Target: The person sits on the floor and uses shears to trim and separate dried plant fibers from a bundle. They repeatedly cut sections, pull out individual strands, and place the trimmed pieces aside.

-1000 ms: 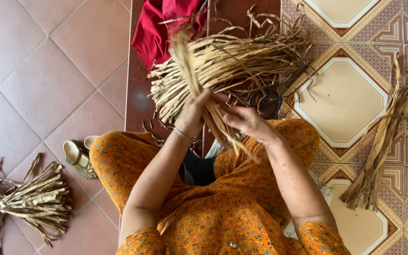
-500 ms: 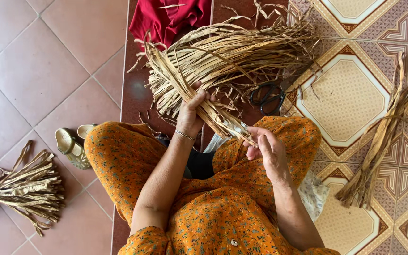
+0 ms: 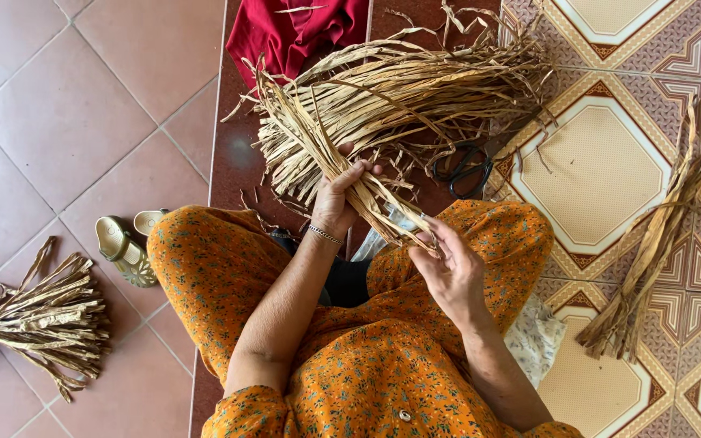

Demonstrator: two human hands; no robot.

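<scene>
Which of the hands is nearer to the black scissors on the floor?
The right hand. It sits at the strips' lower end, below the scissors. The left hand grips the bundle of dried strips farther away, to their left.

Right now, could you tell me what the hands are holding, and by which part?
The left hand grips a bundle of dried leaf strips around its lower part; the right hand touches the bottom ends.

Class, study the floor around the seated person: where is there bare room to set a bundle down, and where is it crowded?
Bare: the plain tiles between the red cloth, sandals and left bundle; the patterned tile between scissors and right bundle. Crowded: the dried-leaf pile before both hands.
</scene>
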